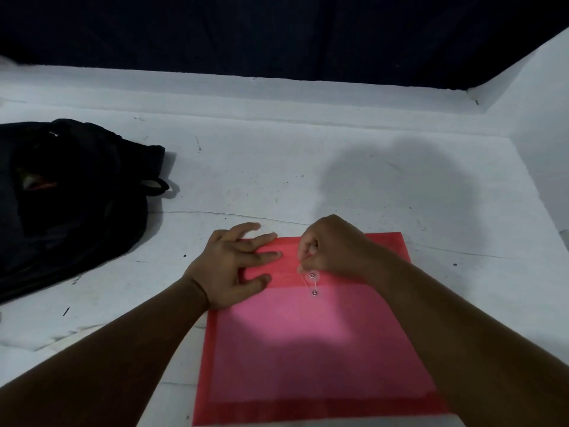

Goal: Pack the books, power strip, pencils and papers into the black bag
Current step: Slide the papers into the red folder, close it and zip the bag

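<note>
Folder: a flat, translucent red-pink plastic document folder [308,349] with a string-and-button closure lies on the white tabletop [308,180], directly in front of the person; a paler sheet shows through its front, and its darker flap is folded down across the far part.
Closure: two small round buttons [313,284] sit one beyond the other near the flap's edge, with a thin pale string [303,274] running from them up to the right hand.
Left hand: the left hand [234,266] lies palm down on the folder's far left corner, fingers [261,240] spread and straight, pressing on the flap; the two farthest fingertips reach past the folder's far edge onto the tabletop.
Right hand: the right hand [332,248] hovers over the flap just beyond the buttons, its fingers curled in and pinching the end of the string.
Bag: a black fabric backpack [70,204] lies slumped at the left of the tabletop, well apart from the folder, a small carry loop at its right side; its mouth gapes, with something reddish inside that is too dark to identify.
Surroundings: a white wall [538,134] rises on the right, and dark cloth [277,35] hangs behind the tabletop's far edge.
</note>
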A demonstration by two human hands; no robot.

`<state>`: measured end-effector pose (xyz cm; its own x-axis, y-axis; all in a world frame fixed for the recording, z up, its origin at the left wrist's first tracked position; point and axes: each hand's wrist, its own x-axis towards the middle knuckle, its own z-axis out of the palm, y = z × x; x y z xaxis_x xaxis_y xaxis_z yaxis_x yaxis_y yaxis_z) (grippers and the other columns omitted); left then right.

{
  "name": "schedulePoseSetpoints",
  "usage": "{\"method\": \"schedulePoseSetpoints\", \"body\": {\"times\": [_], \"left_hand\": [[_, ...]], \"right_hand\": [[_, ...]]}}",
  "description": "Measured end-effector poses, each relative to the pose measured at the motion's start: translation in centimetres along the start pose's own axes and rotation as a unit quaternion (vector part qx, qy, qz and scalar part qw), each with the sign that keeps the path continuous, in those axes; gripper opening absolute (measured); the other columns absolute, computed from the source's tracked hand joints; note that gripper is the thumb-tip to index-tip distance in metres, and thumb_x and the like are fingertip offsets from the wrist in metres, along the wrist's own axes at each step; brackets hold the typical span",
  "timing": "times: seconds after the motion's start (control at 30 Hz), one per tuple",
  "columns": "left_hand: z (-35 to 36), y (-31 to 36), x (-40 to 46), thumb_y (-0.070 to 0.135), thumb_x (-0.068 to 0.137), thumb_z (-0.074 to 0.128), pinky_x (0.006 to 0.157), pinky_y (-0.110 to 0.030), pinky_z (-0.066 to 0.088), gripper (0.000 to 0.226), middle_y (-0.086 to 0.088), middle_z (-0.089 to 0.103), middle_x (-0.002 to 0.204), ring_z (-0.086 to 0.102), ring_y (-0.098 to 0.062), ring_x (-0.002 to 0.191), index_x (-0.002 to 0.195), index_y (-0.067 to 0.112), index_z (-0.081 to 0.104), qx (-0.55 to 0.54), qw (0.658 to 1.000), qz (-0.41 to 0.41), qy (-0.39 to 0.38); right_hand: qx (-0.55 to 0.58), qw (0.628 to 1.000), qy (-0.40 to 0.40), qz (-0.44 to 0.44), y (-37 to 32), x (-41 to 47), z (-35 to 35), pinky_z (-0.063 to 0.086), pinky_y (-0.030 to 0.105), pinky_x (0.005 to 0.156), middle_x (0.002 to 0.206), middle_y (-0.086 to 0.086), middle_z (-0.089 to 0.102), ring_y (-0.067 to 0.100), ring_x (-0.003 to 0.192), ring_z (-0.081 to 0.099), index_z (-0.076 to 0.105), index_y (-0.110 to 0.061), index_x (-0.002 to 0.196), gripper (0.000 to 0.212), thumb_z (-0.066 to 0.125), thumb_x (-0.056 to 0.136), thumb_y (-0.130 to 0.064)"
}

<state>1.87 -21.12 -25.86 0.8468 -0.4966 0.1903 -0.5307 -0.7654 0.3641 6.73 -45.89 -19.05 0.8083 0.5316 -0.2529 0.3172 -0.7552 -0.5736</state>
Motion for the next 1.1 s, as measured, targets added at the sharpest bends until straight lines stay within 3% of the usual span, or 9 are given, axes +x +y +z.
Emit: {"method": "schedulePoseSetpoints", "body": {"times": [0.2, 0.3, 0.43, 0.67, 0.83, 0.97, 1.1], "left_hand": [[0.1, 0.0, 0.1, 0.055, 0.085, 0.061, 0.103, -0.055, 0.039, 0.049, 0.015, 0.051, 0.147, 0.035, -0.017, 0.146, 0.131, 0.039, 0.065, -0.006, 1.000, -0.005, 0.008], [0.1, 0.0, 0.2, 0.054, 0.084, 0.061, 0.103, -0.056, 0.039, 0.049, 0.016, 0.051, 0.148, 0.035, -0.016, 0.146, 0.131, 0.038, 0.065, -0.012, 1.000, -0.011, 0.011], [0.1, 0.1, 0.2, 0.055, 0.085, 0.060, 0.105, -0.052, 0.036, 0.050, 0.017, 0.049, 0.148, 0.032, -0.014, 0.146, 0.131, 0.040, 0.064, -0.011, 1.000, -0.015, 0.005], [0.1, 0.0, 0.1, 0.056, 0.084, 0.060, 0.105, -0.049, 0.036, 0.050, 0.016, 0.050, 0.148, 0.033, -0.014, 0.146, 0.131, 0.038, 0.065, -0.003, 1.000, -0.011, 0.003], [0.1, 0.0, 0.1, 0.055, 0.085, 0.060, 0.104, -0.048, 0.037, 0.049, 0.016, 0.050, 0.148, 0.034, -0.014, 0.145, 0.131, 0.038, 0.065, -0.009, 1.000, -0.012, 0.016], [0.2, 0.0, 0.1, 0.055, 0.085, 0.061, 0.105, -0.046, 0.036, 0.049, 0.016, 0.051, 0.148, 0.034, -0.014, 0.146, 0.131, 0.038, 0.065, -0.009, 1.000, -0.007, 0.017], [0.1, -0.1, 0.0, 0.055, 0.085, 0.062, 0.105, -0.046, 0.035, 0.048, 0.016, 0.051, 0.147, 0.034, -0.013, 0.146, 0.130, 0.038, 0.066, -0.018, 1.000, -0.010, 0.020]], "right_hand": [[0.010, 0.999, 0.039, -0.001, 2.3, -0.9, -0.8, 0.038, 0.020, 0.054, 0.049, -0.018, 0.053, -0.002, 0.053, 0.052, 0.077, -0.028, 0.070, 0.010, 0.075, 0.072, -0.019], [0.020, 0.998, 0.053, 0.003, 3.2, -1.5, -0.8, 0.041, 0.022, 0.055, 0.051, -0.018, 0.054, 0.002, 0.053, 0.052, 0.075, -0.030, 0.067, 0.009, 0.079, 0.073, -0.026], [-0.003, 0.996, 0.089, -0.030, 2.6, -1.6, -0.1, 0.032, 0.020, 0.055, 0.056, -0.016, 0.055, 0.004, 0.061, 0.053, 0.075, -0.030, 0.073, 0.012, 0.080, 0.074, -0.040], [-0.048, 0.993, 0.057, -0.092, 0.9, 0.2, 0.9, 0.027, 0.021, 0.055, 0.062, -0.016, 0.051, -0.001, 0.062, 0.049, 0.074, -0.028, 0.076, 0.019, 0.079, 0.074, -0.046], [-0.013, 0.996, 0.067, -0.063, 2.5, -0.1, -0.2, 0.030, 0.018, 0.056, 0.064, -0.027, 0.056, -0.001, 0.065, 0.052, 0.070, -0.026, 0.068, 0.019, 0.083, 0.071, -0.040], [0.016, 0.997, 0.062, -0.031, 3.9, -0.6, -0.8, 0.040, 0.022, 0.057, 0.060, -0.019, 0.059, 0.002, 0.057, 0.052, 0.070, -0.027, 0.065, 0.016, 0.083, 0.070, -0.034], [-0.001, 0.996, 0.084, -0.025, 4.0, -1.1, -0.4, 0.036, 0.020, 0.057, 0.063, -0.023, 0.060, 0.000, 0.063, 0.055, 0.070, -0.030, 0.067, 0.015, 0.082, 0.071, -0.039]]}}
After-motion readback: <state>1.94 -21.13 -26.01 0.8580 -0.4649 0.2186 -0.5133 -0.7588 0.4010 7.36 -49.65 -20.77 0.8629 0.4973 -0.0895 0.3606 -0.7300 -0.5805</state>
